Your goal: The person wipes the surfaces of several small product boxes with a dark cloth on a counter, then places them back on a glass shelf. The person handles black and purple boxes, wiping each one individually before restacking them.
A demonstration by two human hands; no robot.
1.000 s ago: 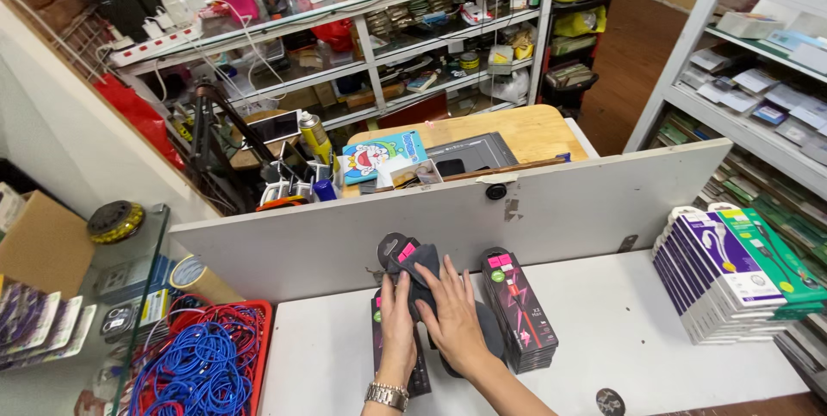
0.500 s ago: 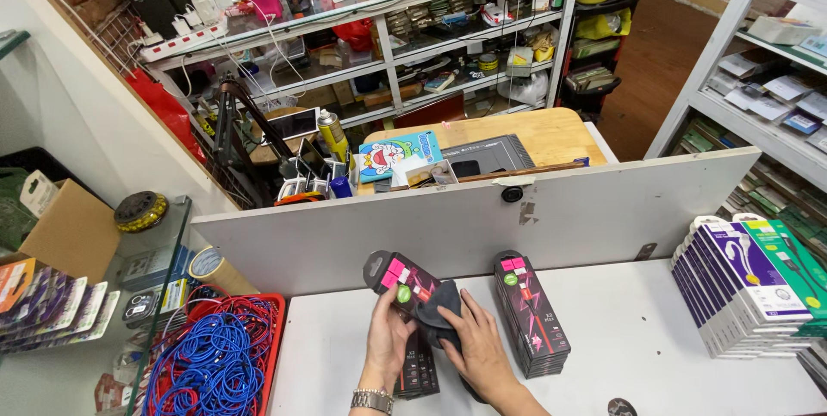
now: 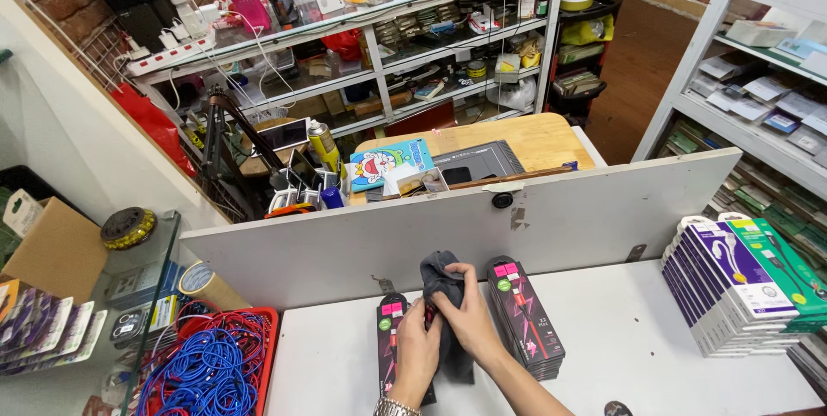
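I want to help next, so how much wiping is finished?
In hand: the left hand and right hand rub a dark cloth over one black packet. The stack of black packets beside them sits neatly, but I cannot tell if it has been wiped. The white and green boxes at the right lie untouched.

Grey cloth (image 3: pixel 444 295) now bunched upright over the packet, previously exposed

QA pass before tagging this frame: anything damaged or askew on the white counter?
Minor only: the white partition board has chipped, scuffed paint near its top edge. Both hands, left hand and right hand, grip a dark cloth over a boxed item.
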